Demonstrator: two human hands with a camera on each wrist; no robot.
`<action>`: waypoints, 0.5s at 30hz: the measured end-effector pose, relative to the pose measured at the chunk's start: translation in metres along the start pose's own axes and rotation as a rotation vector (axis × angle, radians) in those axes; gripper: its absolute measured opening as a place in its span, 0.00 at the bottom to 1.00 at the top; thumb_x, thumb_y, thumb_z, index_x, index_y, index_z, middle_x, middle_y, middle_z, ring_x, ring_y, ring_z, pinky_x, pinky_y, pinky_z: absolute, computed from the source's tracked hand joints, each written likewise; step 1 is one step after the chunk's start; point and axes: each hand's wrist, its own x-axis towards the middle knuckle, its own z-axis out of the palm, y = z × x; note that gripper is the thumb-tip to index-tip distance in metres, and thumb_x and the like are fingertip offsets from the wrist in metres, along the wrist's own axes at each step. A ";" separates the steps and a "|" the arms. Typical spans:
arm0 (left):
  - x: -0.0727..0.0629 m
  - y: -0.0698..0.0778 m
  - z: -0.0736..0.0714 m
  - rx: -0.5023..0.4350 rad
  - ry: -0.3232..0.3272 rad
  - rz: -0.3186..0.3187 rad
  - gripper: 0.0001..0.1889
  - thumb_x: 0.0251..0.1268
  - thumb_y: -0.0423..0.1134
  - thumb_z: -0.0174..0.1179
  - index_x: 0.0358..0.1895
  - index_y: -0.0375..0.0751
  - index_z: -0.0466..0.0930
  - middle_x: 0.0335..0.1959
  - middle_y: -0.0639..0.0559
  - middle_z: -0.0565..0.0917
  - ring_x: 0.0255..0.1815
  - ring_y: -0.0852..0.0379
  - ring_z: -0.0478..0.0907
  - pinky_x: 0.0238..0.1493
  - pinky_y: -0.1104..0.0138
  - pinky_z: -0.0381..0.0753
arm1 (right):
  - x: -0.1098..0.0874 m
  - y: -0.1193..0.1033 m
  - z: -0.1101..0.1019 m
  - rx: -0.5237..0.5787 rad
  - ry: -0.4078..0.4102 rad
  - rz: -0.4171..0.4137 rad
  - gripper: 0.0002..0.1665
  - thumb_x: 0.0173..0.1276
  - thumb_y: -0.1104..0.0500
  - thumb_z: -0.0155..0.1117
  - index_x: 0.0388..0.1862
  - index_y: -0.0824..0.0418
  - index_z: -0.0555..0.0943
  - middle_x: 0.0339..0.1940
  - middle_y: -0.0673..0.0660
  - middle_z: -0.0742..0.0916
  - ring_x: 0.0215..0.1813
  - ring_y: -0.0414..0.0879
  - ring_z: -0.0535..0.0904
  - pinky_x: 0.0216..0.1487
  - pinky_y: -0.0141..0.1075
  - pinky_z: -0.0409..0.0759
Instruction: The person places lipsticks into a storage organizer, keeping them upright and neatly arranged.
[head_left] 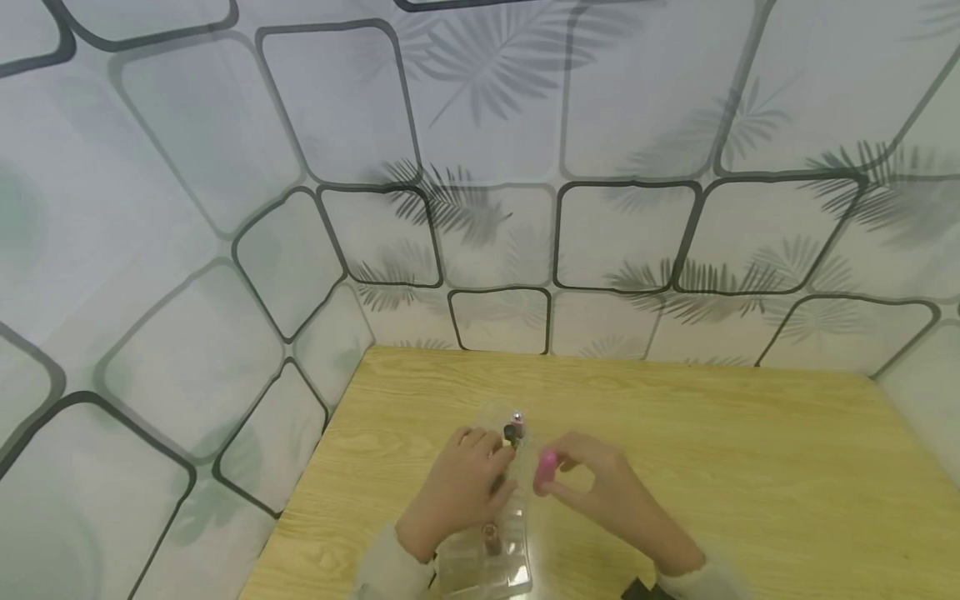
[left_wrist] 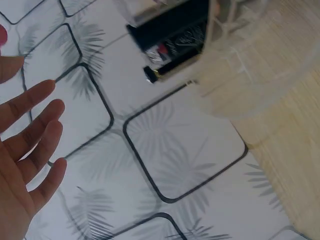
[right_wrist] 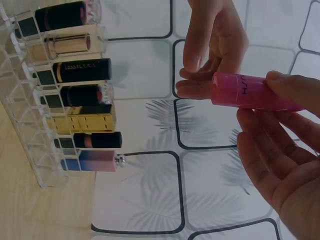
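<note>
A glossy pink lipstick tube [right_wrist: 242, 91] with dark lettering is pinched between the thumb and fingers of my right hand [right_wrist: 285, 145]. In the head view that hand [head_left: 611, 496] is just right of a clear plastic lipstick organizer [head_left: 459, 575]. My left hand [head_left: 461, 483] hovers over the organizer, partly hiding it; in the left wrist view its fingers [left_wrist: 42, 120] are spread and loosely bent, holding nothing. The right wrist view shows a row of lipsticks standing in the organizer's slots, among them a gold one [right_wrist: 82, 120], a black one [right_wrist: 82, 71] and a blue-to-pink one [right_wrist: 90, 162].
The organizer stands on a light wood-grain table [head_left: 750, 467]. A patterned wall [head_left: 615, 233] with leaf prints and dark outlines rises behind the table and along its left side. Another lipstick [head_left: 491, 537] sits in the organizer's near half.
</note>
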 end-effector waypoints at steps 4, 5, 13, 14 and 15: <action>-0.010 -0.020 0.016 0.103 0.061 -0.087 0.11 0.50 0.46 0.66 0.35 0.48 0.78 0.31 0.55 0.79 0.35 0.57 0.77 0.44 0.62 0.77 | -0.010 0.002 0.017 0.018 -0.028 0.010 0.15 0.51 0.64 0.71 0.34 0.50 0.78 0.35 0.42 0.84 0.40 0.34 0.79 0.41 0.30 0.80; -0.012 -0.025 0.020 0.120 0.068 -0.109 0.11 0.51 0.46 0.66 0.34 0.47 0.78 0.31 0.54 0.80 0.35 0.56 0.77 0.44 0.61 0.77 | -0.013 0.003 0.022 0.014 -0.028 -0.001 0.14 0.51 0.64 0.71 0.35 0.50 0.78 0.35 0.42 0.84 0.40 0.34 0.79 0.41 0.29 0.80; -0.026 -0.042 0.047 0.144 0.046 -0.230 0.09 0.52 0.44 0.65 0.33 0.45 0.79 0.28 0.53 0.79 0.33 0.54 0.77 0.42 0.59 0.77 | -0.039 0.013 0.062 0.042 -0.037 -0.159 0.13 0.53 0.65 0.69 0.36 0.55 0.77 0.35 0.46 0.83 0.39 0.35 0.79 0.44 0.23 0.77; -0.027 -0.042 0.050 0.146 0.036 -0.241 0.09 0.52 0.45 0.65 0.33 0.45 0.79 0.28 0.53 0.79 0.32 0.54 0.77 0.42 0.59 0.77 | -0.041 0.014 0.067 0.057 -0.037 -0.178 0.14 0.53 0.66 0.69 0.36 0.56 0.77 0.35 0.47 0.83 0.39 0.36 0.79 0.44 0.23 0.77; -0.028 -0.043 0.052 0.145 0.029 -0.250 0.10 0.52 0.45 0.65 0.33 0.45 0.79 0.28 0.53 0.79 0.32 0.54 0.77 0.42 0.59 0.77 | -0.044 0.016 0.071 0.064 -0.041 -0.196 0.14 0.52 0.67 0.70 0.37 0.57 0.77 0.35 0.47 0.83 0.39 0.36 0.79 0.45 0.22 0.77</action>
